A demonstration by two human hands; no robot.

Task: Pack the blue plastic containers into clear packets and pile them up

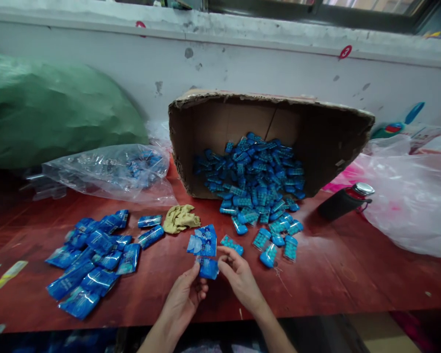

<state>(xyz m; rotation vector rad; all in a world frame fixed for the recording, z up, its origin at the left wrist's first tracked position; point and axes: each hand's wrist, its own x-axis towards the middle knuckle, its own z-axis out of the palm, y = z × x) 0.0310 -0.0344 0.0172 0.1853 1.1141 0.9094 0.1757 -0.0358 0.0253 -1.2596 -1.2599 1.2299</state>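
Near the table's front edge, my left hand pinches the left side of a small blue packet. My right hand is at the packet's right edge, thumb and forefinger curled close together. Just beyond them lie flat blue sleeves, overlapping on the red table. A container of turquoise beads rests right of the sleeves. More bead containers spill from a cardboard box lying on its side. To the left is a pile of blue wrapped packets, with two more near a crumpled yellowish cloth.
A black bottle leans at the right, beside pinkish plastic bags. Behind the packets on the left are a clear bag and a large green sack. A yellow strip lies far left on the red table.
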